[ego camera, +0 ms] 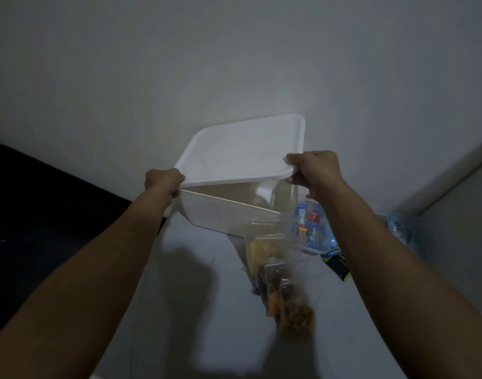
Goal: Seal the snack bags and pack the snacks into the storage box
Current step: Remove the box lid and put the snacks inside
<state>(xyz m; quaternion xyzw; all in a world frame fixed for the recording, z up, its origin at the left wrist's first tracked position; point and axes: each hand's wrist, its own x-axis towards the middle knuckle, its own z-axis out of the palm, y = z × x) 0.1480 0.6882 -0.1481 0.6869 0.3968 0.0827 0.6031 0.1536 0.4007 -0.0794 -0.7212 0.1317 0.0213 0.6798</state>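
A white storage box (220, 214) stands at the back of the grey table against the wall. Its white lid (242, 149) is tilted, the near edge raised above the box rim. My left hand (163, 181) grips the lid's near left corner and my right hand (315, 168) grips its near right corner. In front of the box lie clear snack bags (278, 283) with yellow, orange and brown snacks. A clear bag of wrapped candies (308, 225) lies under my right forearm.
The grey table (193, 296) ends at the left, where a dark area (43, 214) lies. A black and green packet (338, 263) and a bluish plastic bag (398, 225) lie at the right near the wall corner.
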